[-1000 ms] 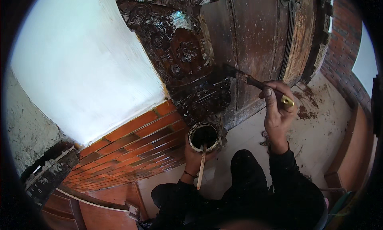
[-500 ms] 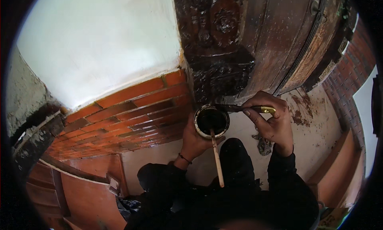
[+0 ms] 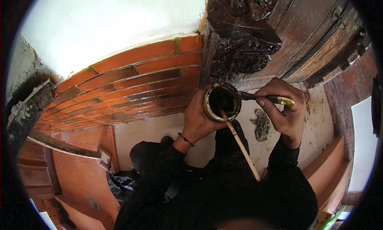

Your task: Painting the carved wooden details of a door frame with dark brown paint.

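My left hand (image 3: 196, 120) is wrapped round a round can (image 3: 207, 106) with dark liquid inside and smears on its rim. A thin wooden stick (image 3: 242, 149) stands tilted in the can, its free end pointing toward me. In my right hand (image 3: 282, 106) is a paintbrush (image 3: 261, 97) with a dark handle and a yellowish end. Its bristle end lies at the can's right rim; the tips are hard to make out against the dark liquid. Just beyond the can stands a carved wooden post base (image 3: 243, 54), dark and glossy.
A brick-faced wall (image 3: 131, 78) runs along the left under white plaster (image 3: 115, 22). A dark wooden door (image 3: 303, 34) stands at the far right. A crumpled rag (image 3: 261, 125) lies on the pale floor (image 3: 315, 128). Black plastic (image 3: 119, 185) lies near my left side.
The can, stick and both hands have shifted right and slightly up in view. The surroundings have moved too, as the view itself turned. The brush remains at the can's rim.
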### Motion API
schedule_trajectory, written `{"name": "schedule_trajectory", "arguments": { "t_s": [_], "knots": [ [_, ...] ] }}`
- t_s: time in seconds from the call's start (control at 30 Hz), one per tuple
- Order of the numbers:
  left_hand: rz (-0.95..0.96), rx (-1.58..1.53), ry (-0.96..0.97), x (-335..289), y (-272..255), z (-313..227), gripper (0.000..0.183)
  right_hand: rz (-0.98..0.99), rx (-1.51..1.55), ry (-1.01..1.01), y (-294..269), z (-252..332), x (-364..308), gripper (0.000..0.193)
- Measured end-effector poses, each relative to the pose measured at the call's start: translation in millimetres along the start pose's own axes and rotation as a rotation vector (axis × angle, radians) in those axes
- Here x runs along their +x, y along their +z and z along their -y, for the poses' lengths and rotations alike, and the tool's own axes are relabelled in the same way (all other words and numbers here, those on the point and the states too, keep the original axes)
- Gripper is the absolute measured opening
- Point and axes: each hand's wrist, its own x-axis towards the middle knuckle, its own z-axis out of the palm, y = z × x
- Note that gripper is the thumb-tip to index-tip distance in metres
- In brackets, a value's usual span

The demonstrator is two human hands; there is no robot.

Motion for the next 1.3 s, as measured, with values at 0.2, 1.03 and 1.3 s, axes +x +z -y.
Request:
{"name": "schedule_trajectory", "arguments": {
  "t_s": [0.2,1.03,1.3],
  "knots": [
    [-0.007,0.085,0.022,-2.1,-3.1,-6.8,0.101,0.185,-0.095,0.106,12.2,-7.1,-0.2,0.014],
    [0.173,-0.087,-0.055,-7.5,-5.5,37.3,0.109,-0.428,0.311,0.367,43.8,-55.6,-102.0,0.009],
    [0.268,-0.194,0.015,8.4,-40.0,39.6,0.109,-0.737,0.451,0.367,85.8,-63.4,-110.5,0.013]
  ]
}}
